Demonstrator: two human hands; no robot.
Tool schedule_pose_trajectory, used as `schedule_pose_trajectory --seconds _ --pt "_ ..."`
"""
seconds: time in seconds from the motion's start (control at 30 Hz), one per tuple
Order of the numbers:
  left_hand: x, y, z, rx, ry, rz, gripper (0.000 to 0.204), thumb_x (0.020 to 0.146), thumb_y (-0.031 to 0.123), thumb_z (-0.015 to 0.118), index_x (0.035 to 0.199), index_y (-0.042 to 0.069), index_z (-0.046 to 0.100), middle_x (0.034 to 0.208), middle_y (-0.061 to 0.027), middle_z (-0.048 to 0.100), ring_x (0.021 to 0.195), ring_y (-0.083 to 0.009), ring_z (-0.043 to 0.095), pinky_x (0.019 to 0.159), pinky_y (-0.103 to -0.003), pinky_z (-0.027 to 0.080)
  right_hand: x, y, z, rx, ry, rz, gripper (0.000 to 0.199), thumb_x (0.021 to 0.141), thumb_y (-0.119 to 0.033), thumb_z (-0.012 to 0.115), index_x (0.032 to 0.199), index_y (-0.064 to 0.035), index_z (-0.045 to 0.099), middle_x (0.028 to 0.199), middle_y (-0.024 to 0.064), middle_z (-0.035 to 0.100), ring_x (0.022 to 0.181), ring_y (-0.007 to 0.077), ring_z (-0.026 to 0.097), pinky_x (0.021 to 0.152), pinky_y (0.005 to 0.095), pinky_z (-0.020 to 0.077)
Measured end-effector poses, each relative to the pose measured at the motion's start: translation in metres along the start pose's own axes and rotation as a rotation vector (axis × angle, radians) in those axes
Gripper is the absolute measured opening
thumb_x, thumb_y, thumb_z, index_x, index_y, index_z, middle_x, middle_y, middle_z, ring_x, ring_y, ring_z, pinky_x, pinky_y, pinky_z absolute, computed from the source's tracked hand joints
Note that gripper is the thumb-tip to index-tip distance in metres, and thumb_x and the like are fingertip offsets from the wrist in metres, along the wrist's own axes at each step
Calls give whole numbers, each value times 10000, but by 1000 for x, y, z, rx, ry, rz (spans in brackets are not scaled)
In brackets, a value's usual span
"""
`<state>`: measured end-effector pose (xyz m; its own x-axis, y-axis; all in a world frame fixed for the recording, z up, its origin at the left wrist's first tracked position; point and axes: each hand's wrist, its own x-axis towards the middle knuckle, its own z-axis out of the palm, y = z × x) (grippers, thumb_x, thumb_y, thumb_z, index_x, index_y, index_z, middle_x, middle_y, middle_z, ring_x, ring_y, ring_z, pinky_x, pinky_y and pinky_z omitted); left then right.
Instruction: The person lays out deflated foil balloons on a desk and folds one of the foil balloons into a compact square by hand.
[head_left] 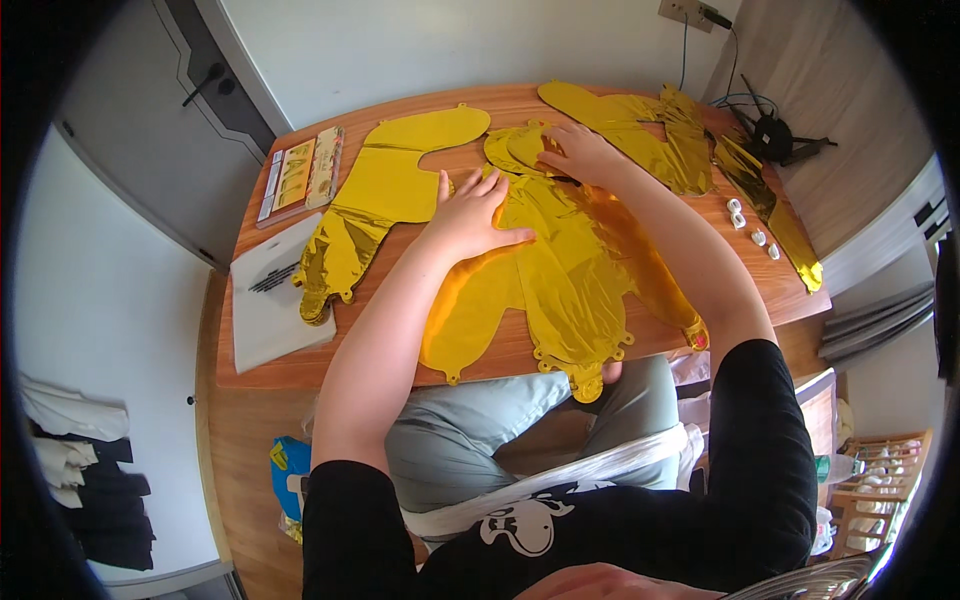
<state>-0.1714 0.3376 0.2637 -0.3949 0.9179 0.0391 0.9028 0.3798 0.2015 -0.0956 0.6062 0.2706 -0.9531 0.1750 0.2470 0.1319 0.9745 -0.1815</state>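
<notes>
A flat, uninflated gold foil balloon point(560, 260) lies on the wooden table in front of me, its tabbed lower ends reaching past the near edge. My left hand point(470, 215) rests on its upper left part with the fingers spread. At the balloon's top, my right hand point(580, 153) presses on a folded-looking gold piece, its fingers bent but apart; the contact under the fingertips is partly hidden. To the left lies another flat gold foil balloon point(390, 180), crinkled at its lower end. One more gold foil balloon point(645, 135) is spread beyond my right forearm.
Flat packs point(298, 175) and a white plastic sheet or bag point(270, 310) with dark thin sticks lie at the table's left. On the right are several small white rolls point(736, 212), a narrow gold foil strip point(752, 180) and a black router point(772, 135) with cables.
</notes>
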Motion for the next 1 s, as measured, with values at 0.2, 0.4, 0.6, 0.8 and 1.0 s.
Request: schedule_pose_trajectory --seconds 0.2,0.4,0.6,0.8,1.0 --pt "-2 4 -5 -28 2 -2 1145 813 797 625 1596 15 332 1685 -152 291 1586 -296 196 1257 -603 -44 -1 -2 11 -77 -15 42 636 991 -557 552 1425 -92 546 1447 180 533 1374 378 482 1117 517 412" --pt "-1 4 -4 -26 -2 -1 1127 828 784 619 1598 14 327 1686 -153 288 1589 -291 188 1259 -599 -38 -1 1 20 -177 -19 21 695 1025 -582 468 1513 -88 464 1521 180 476 1438 398 412 1181 546 334" --pt "1 4 -2 -30 15 8 1184 786 881 557 1602 50 344 1690 -149 281 1593 -285 176 1251 -610 -48 -1 1 19 -249 -67 25 745 1040 -610 397 1566 -83 395 1626 157 381 1506 377 338 1222 556 251" --pt "-6 3 -8 4 -1 -18 1115 830 763 638 1596 13 332 1686 -152 289 1587 -295 192 1260 -603 -27 0 -21 7 -279 -149 86 824 1034 -676 319 1625 -102 292 1671 134 323 1540 343 294 1249 577 163" --pt "2 10 -8 -12 -3 0 1116 824 767 641 1597 22 337 1688 -153 283 1589 -298 185 1260 -600 -33 -7 -2 0 6 -40 180 856 1008 -705 352 1638 -133 259 1658 151 337 1527 330 322 1237 596 178"
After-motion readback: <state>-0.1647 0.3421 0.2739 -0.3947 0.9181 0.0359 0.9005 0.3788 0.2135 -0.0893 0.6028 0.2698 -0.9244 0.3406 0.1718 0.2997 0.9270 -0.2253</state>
